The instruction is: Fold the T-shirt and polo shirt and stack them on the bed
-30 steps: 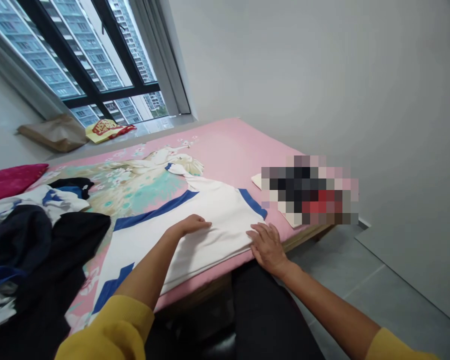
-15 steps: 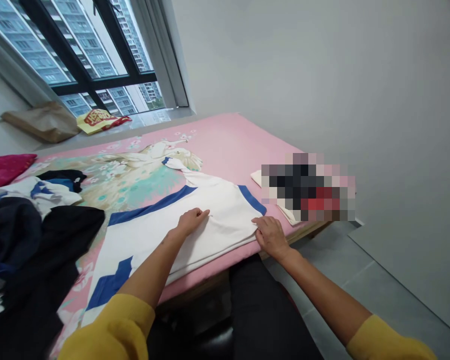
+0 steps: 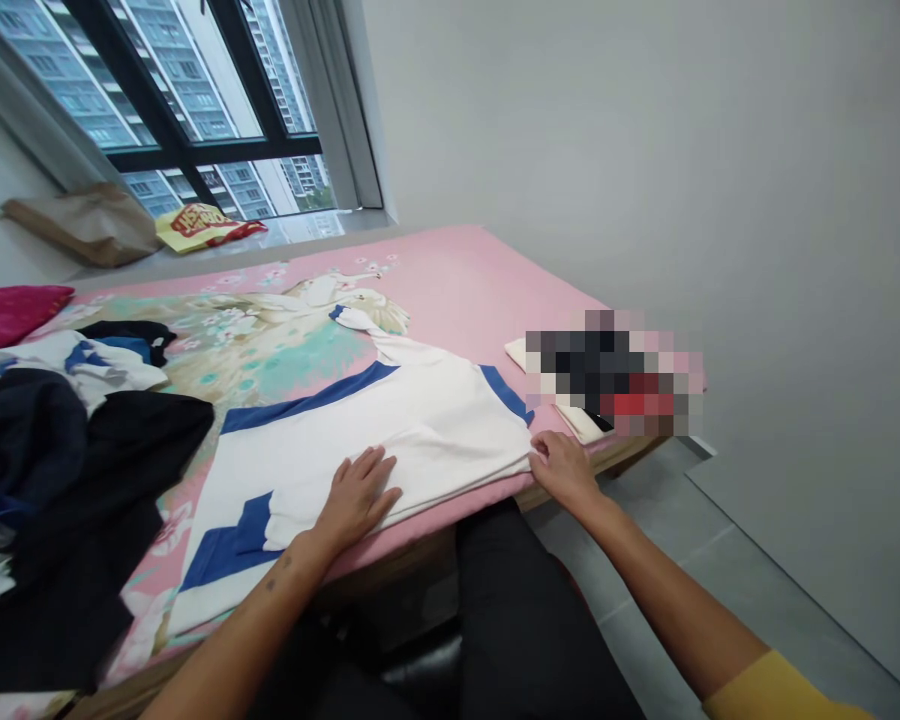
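Observation:
A white shirt with blue trim (image 3: 450, 420) lies spread on the bed, partly folded, with one sleeve stretching toward the far side. My left hand (image 3: 358, 492) rests flat on the shirt near the bed's front edge, fingers apart. At the shirt's right corner, my right hand (image 3: 564, 468) has its fingers curled together on the fabric edge. Blue panels (image 3: 229, 545) show at the shirt's lower left end.
Dark clothes (image 3: 97, 500) are heaped on the left of the patterned pink bed (image 3: 450, 270). A blurred-out patch covers part of a cream cloth (image 3: 581, 425) at right. A brown paper bag (image 3: 90, 225) and a yellow packet (image 3: 199, 228) sit by the window.
My left hand has gone from a pinch on the shirt's middle to lying flat nearer the front edge. My right hand has shifted slightly right along the shirt's edge.

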A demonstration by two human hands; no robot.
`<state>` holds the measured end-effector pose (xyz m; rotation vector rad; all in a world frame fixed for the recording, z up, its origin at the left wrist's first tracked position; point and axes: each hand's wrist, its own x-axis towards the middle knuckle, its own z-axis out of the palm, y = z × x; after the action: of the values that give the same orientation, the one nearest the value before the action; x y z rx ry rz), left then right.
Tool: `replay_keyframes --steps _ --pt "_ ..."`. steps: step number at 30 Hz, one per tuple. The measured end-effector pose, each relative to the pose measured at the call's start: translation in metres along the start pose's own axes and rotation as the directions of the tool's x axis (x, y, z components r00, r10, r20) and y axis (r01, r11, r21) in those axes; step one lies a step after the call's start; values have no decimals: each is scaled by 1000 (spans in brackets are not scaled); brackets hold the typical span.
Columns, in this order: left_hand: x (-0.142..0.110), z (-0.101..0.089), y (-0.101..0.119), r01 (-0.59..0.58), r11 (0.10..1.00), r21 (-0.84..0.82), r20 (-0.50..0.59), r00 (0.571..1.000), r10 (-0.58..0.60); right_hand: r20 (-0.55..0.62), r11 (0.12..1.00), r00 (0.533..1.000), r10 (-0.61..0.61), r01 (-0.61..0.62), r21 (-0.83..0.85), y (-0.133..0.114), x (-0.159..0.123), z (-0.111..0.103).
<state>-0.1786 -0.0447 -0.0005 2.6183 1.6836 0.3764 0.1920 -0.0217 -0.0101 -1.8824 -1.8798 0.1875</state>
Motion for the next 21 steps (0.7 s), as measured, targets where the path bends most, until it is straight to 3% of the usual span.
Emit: replay_keyframes --steps 2,5,8,10,12,14,18,21 --pt "-3 -3 -3 -15 1000 -24 -72 997 14 -118 996 991 -65 72 58 -10 -7 -6" --pt "10 -6 8 -161 982 -96 -141 979 146 -236 941 938 -252 295 166 -45 -22 -11" --pt "37 0 30 -293 946 -137 -42 956 290 -164 844 865 -473 499 195 -87 -36 -1" --pt "55 9 43 -287 950 -122 57 954 295 -26 817 829 -559 556 155 -103 -42 15" --pt "67 19 50 -223 971 -84 123 965 232 125 859 850 -511 506 71 -105 -46 30" --pt "73 27 52 -163 985 -49 148 974 169 220 916 897 -383 399 -35 -98 -48 40" --pt "73 30 50 -152 988 -33 153 976 155 262 954 943 -206 253 -162 -86 -49 32" --pt "70 23 48 -180 982 -58 131 974 187 222 948 940 -259 291 -130 -96 -44 21"
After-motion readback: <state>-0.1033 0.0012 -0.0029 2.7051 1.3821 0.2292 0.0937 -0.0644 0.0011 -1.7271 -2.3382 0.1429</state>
